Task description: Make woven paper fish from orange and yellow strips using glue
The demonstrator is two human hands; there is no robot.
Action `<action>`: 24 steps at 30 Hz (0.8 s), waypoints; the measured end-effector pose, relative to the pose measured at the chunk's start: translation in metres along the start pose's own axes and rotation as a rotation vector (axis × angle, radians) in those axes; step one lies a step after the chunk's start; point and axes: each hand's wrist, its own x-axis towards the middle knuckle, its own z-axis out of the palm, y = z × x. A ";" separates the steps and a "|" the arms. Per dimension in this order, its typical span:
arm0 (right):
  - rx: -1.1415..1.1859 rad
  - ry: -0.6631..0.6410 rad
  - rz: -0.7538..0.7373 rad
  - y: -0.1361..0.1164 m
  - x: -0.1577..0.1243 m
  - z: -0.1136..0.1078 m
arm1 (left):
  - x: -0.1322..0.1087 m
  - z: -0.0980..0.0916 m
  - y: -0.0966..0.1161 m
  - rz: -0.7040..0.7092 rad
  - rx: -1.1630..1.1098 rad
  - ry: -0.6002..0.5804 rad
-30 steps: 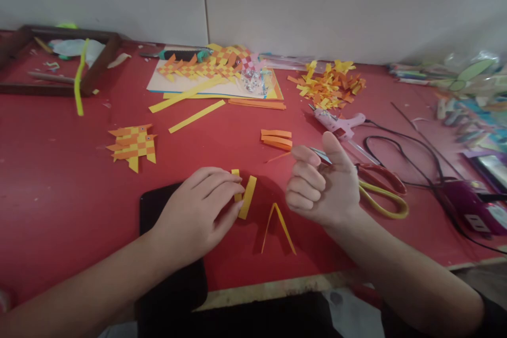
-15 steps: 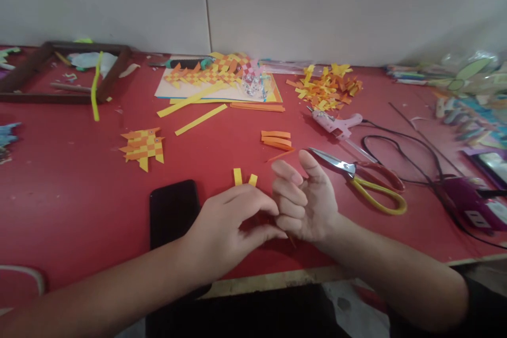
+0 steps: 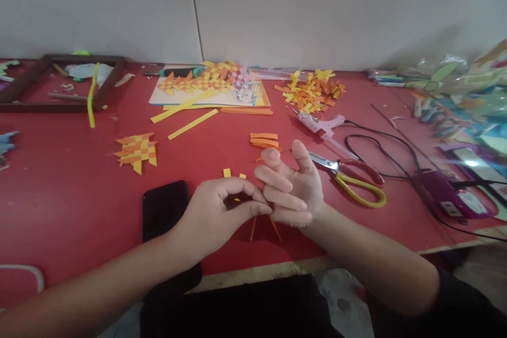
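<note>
My left hand (image 3: 222, 208) is closed in a pinch on an orange paper strip (image 3: 275, 229); two thin ends hang below its fingertips, and the rest is hidden. Beyond its knuckles show two short yellow paper ends (image 3: 227, 172); I cannot tell whether they join the held piece. My right hand (image 3: 295, 190) faces palm up, fingers loosely bent and apart, thumb raised. Its fingers meet the left fingertips, and nothing shows in its palm. Several short orange strips (image 3: 264, 140) lie just beyond it. Scissors (image 3: 356, 182) with red and yellow handles lie to its right.
A black phone (image 3: 164, 208) lies by my left forearm. Farther left are woven paper fish (image 3: 137, 152) and a brown frame (image 3: 35, 108). At the back lie a heap of paper scraps (image 3: 311, 92) and a pink glue gun (image 3: 322, 125). Its cord runs to a purple power box (image 3: 447, 195).
My right fingers have uncurled and spread from a looser fist. The left pinch has shifted slightly, and two orange ends now show below it. The whole view has swung a little to the right.
</note>
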 end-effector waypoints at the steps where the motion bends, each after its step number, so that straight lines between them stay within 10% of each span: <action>1: -0.056 0.003 -0.021 -0.001 0.000 -0.001 | 0.000 -0.001 -0.001 -0.024 -0.016 0.003; 10: -0.267 -0.040 -0.125 -0.003 0.002 -0.006 | 0.000 0.002 -0.007 -0.181 -0.412 0.021; 24: 0.406 -0.061 -0.054 -0.003 0.001 -0.006 | 0.003 -0.003 -0.009 -0.212 -0.489 0.059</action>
